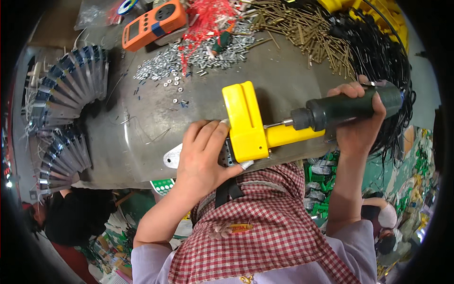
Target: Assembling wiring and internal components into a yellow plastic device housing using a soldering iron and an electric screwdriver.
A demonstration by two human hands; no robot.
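Observation:
Near the table's front edge, my left hand [202, 154] is closed round a yellow plastic housing [245, 123] with a handle-like arm pointing right. A pale flat plate with a rounded, holed end [172, 157] sticks out left of that hand, and a dark part shows between hand and housing. My right hand [359, 120] grips a dark electric screwdriver [338, 110], held nearly level. Its metal bit [279, 124] points left and meets the right side of the housing. The screw, if any, at the bit's tip is too small to make out.
Small silver screws [161, 66], long brass-coloured screws [302, 31] and an orange device [153, 26] lie along the back. A green-handled tool [221, 43] rests among the screws. Fanned blade-like parts [66, 90] stand left; black cables [378, 52] are heaped right. Other people are beyond.

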